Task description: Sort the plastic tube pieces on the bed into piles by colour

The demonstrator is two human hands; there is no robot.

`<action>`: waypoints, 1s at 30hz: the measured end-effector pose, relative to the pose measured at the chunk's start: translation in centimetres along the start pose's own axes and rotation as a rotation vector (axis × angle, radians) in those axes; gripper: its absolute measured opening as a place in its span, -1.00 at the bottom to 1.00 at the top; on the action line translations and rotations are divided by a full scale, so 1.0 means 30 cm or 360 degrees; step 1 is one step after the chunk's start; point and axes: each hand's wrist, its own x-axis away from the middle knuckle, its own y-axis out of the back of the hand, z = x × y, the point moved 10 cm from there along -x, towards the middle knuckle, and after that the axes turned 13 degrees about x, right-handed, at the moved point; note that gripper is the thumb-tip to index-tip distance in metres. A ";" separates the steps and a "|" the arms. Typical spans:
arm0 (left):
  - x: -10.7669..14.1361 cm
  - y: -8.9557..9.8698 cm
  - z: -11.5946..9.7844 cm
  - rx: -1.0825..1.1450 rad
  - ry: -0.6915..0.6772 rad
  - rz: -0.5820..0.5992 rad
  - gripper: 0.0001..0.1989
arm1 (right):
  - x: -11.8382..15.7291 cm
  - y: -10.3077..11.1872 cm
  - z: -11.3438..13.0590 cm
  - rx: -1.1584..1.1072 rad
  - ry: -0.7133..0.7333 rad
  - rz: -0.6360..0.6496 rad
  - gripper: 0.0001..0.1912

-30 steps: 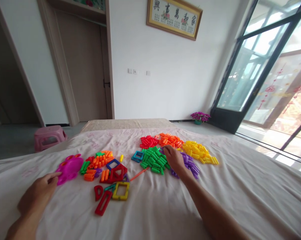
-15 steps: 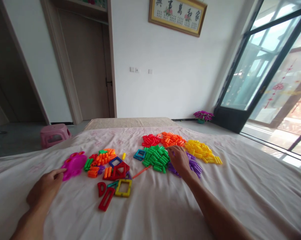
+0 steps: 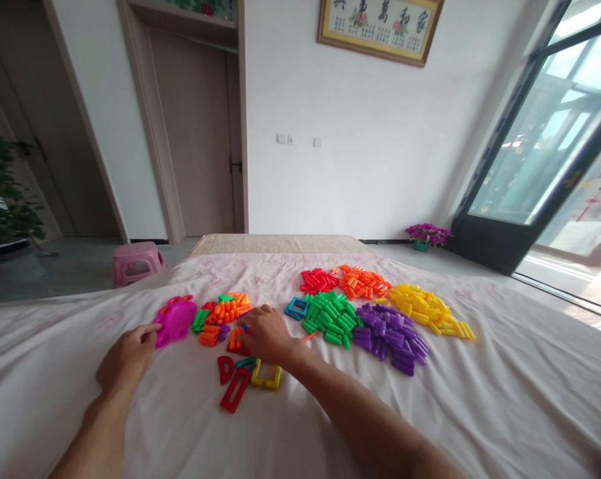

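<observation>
Your left hand (image 3: 128, 359) has thumb and finger on the near-left edge of the magenta tray (image 3: 178, 320), flat on the pale cloth (image 3: 230, 446). Your right hand (image 3: 270, 336), well apart from the left, is palm-down, fingers bent beside the mixed pile (image 3: 230, 309); cannot tell whether it grips a piece. Near side of it: long red frame (image 3: 236, 390), yellow frame (image 3: 267, 384) partly covered. Off to your right: green heap (image 3: 333, 316), purple heap (image 3: 393, 336) beside it.
</observation>
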 end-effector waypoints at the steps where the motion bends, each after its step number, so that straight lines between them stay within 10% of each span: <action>1: 0.002 0.004 0.005 -0.0009 0.0037 -0.0017 -0.49 | -0.012 -0.017 0.026 0.0044 0.0014 0.0040 -0.63; 10: 0.015 0.016 -0.004 -0.0047 0.0101 -0.0007 -0.49 | 0.012 0.006 0.012 -0.0036 -0.0020 -0.0082 -0.54; 23: -0.010 0.002 0.019 -0.0150 0.0110 0.0021 -0.45 | 0.276 0.225 -1.038 0.0200 -0.1281 -0.0307 -0.45; 30: -0.010 -0.003 0.028 -0.0068 0.0125 0.0025 -0.45 | 0.366 0.271 -1.238 0.0202 -0.1559 -0.0331 -0.33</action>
